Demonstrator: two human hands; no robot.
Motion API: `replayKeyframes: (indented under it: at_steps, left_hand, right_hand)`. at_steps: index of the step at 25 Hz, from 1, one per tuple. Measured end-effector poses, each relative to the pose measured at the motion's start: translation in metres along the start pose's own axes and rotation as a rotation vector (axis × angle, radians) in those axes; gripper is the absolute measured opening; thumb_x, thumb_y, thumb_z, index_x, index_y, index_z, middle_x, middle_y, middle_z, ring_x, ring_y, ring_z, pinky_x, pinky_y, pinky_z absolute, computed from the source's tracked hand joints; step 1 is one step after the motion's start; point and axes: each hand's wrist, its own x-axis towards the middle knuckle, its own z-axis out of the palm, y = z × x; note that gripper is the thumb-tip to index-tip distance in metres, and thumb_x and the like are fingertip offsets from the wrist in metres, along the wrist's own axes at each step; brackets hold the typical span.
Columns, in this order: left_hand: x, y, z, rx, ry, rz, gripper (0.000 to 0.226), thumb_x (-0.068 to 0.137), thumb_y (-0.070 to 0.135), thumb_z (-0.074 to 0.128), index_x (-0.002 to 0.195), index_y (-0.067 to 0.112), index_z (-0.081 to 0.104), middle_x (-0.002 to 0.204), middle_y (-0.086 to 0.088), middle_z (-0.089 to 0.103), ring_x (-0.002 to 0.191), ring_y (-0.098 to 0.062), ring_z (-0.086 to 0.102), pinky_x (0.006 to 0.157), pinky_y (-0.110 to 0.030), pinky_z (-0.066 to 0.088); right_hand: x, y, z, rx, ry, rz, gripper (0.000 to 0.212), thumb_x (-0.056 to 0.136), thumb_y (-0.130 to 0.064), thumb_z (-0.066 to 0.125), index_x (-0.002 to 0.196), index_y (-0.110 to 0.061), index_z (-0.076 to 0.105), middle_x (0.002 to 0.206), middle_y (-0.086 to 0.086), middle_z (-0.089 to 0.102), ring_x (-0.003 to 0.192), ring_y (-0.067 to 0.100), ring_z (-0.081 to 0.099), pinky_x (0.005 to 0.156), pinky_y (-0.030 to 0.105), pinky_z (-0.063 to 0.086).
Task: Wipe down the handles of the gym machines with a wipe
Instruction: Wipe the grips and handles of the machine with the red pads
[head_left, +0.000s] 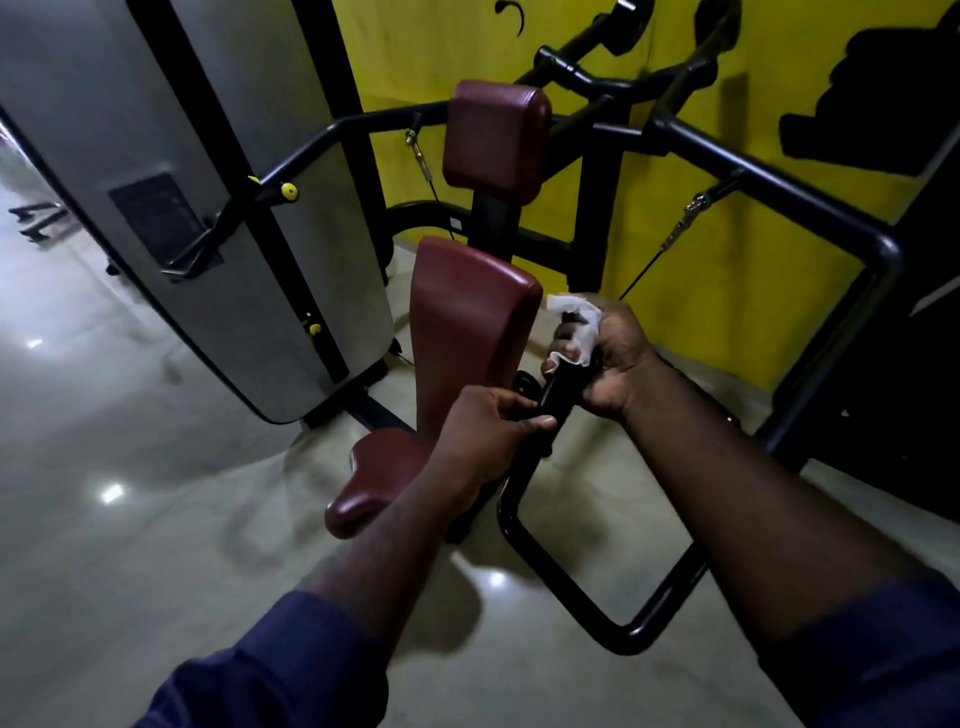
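White wipe (579, 325), crumpled and pressed against the upper end of the black handle (557, 394) of a gym machine. The right hand (615, 358) is curled round both, so the wipe lies between its fingers and the handle, with a loose corner sticking out above the knuckles. Just below and to the left of the right hand, the left hand (488, 431) grips the same handle lower down, thumb and fingers closed on the bar. A short length of bare handle shows between the two hands.

Below the left hand, the handle runs into a bent black tube frame (550, 571) that loops down toward the floor (130, 519). Directly left of the right hand stands the maroon back pad (467, 332). The maroon seat (374, 483) lies below and left of the left hand, and a second maroon pad (493, 135) sits well above both hands. Above and right of the right hand, a cable with a metal clip (680, 226) hangs from a black cross bar (779, 192), in front of a yellow wall (727, 291). Far left of the hands stands a grey weight-stack cover (208, 208). Both forearms emerge from dark blue sleeves (270, 665).
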Motion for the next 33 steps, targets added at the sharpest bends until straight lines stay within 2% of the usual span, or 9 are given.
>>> replayKeyframes:
  at_steps: [5, 8, 11, 17, 19, 22, 26, 29, 33]
  left_hand:
    - [0.008, -0.004, -0.017, 0.092, -0.016, 0.036, 0.029, 0.072, 0.028, 0.095, 0.076, 0.008, 0.075, 0.074, -0.011, 0.077, 0.072, -0.031, 0.078, 0.071, -0.048, 0.066]
    - [0.012, -0.008, -0.038, 0.154, -0.051, 0.09, 0.039, 0.065, 0.032, 0.098, 0.078, 0.006, 0.072, 0.072, -0.009, 0.076, 0.058, -0.017, 0.071, 0.053, -0.028, 0.057]
    - [0.023, -0.019, -0.062, -0.105, -0.053, 0.075, 0.024, 0.077, 0.02, 0.091, 0.084, 0.006, 0.073, 0.076, -0.015, 0.076, 0.055, -0.014, 0.063, 0.055, -0.027, 0.05]
    - [0.044, -0.052, -0.1, -0.104, -0.188, 0.087, 0.017, 0.085, 0.024, 0.084, 0.085, 0.009, 0.076, 0.078, -0.016, 0.076, 0.058, -0.015, 0.064, 0.061, -0.031, 0.05]
    - [0.043, -0.063, -0.102, -0.131, -0.219, 0.087, 0.018, 0.086, 0.024, 0.084, 0.086, 0.008, 0.076, 0.077, -0.016, 0.076, 0.06, -0.017, 0.065, 0.061, -0.03, 0.05]
    - [0.041, -0.072, -0.101, -0.175, -0.263, 0.082, 0.02, 0.086, 0.026, 0.083, 0.087, 0.008, 0.075, 0.077, -0.013, 0.076, 0.061, -0.019, 0.066, 0.06, -0.033, 0.051]
    - [0.05, -0.066, -0.088, -0.217, -0.244, 0.059, 0.013, 0.093, 0.016, 0.075, 0.084, 0.008, 0.071, 0.071, -0.01, 0.073, 0.054, -0.017, 0.061, 0.055, -0.029, 0.048]
    - [0.055, -0.054, -0.07, -0.262, -0.247, 0.031, 0.013, 0.098, 0.016, 0.067, 0.087, 0.01, 0.068, 0.072, -0.004, 0.07, 0.051, -0.014, 0.058, 0.051, -0.028, 0.045]
    - [0.06, -0.04, -0.054, -0.35, -0.288, -0.045, 0.029, 0.103, 0.036, 0.06, 0.099, 0.008, 0.067, 0.083, -0.009, 0.069, 0.058, -0.017, 0.059, 0.05, -0.026, 0.044]
  right_hand:
    - [0.011, 0.041, 0.006, 0.029, 0.353, -0.328, 0.026, 0.095, -0.032, 0.063, 0.099, -0.01, 0.077, 0.059, -0.001, 0.052, 0.039, 0.01, 0.039, 0.046, 0.023, 0.041]
    - [0.007, 0.048, 0.014, -0.042, 0.488, -0.374, 0.023, 0.096, -0.028, 0.063, 0.095, -0.008, 0.074, 0.061, 0.006, 0.053, 0.039, 0.016, 0.044, 0.045, 0.026, 0.046]
    - [0.009, 0.058, 0.016, -0.186, 0.594, -0.39, 0.025, 0.093, -0.034, 0.067, 0.086, -0.01, 0.069, 0.071, 0.016, 0.061, 0.045, 0.023, 0.056, 0.049, 0.034, 0.051]
    - [0.018, 0.006, 0.006, 0.273, 0.34, -0.18, 0.064, 0.107, -0.033, 0.037, 0.049, -0.014, 0.058, 0.046, 0.001, 0.05, 0.034, 0.018, 0.049, 0.043, 0.018, 0.044]
    - [0.02, 0.017, 0.005, 0.316, 0.414, -0.237, 0.052, 0.105, -0.029, 0.043, 0.065, -0.008, 0.068, 0.057, 0.006, 0.061, 0.04, 0.02, 0.057, 0.046, 0.023, 0.051]
    - [0.007, 0.083, 0.022, 0.133, 0.647, -0.428, 0.041, 0.108, -0.041, 0.046, 0.101, -0.008, 0.07, 0.083, 0.011, 0.073, 0.056, 0.023, 0.069, 0.052, 0.033, 0.057]
    - [-0.03, 0.159, 0.036, -0.501, 0.695, -0.492, 0.07, 0.107, -0.061, 0.032, 0.075, -0.004, 0.057, 0.057, 0.013, 0.06, 0.051, 0.029, 0.059, 0.055, 0.039, 0.054]
    - [-0.022, 0.113, 0.032, -0.741, 0.651, -0.407, 0.063, 0.108, -0.037, 0.04, 0.062, 0.0, 0.061, 0.055, 0.023, 0.064, 0.051, 0.037, 0.063, 0.055, 0.038, 0.054]
    - [-0.005, 0.078, 0.035, -0.667, 0.797, -0.472, 0.037, 0.086, -0.011, 0.053, 0.05, 0.001, 0.057, 0.045, 0.02, 0.056, 0.038, 0.032, 0.053, 0.047, 0.043, 0.05]
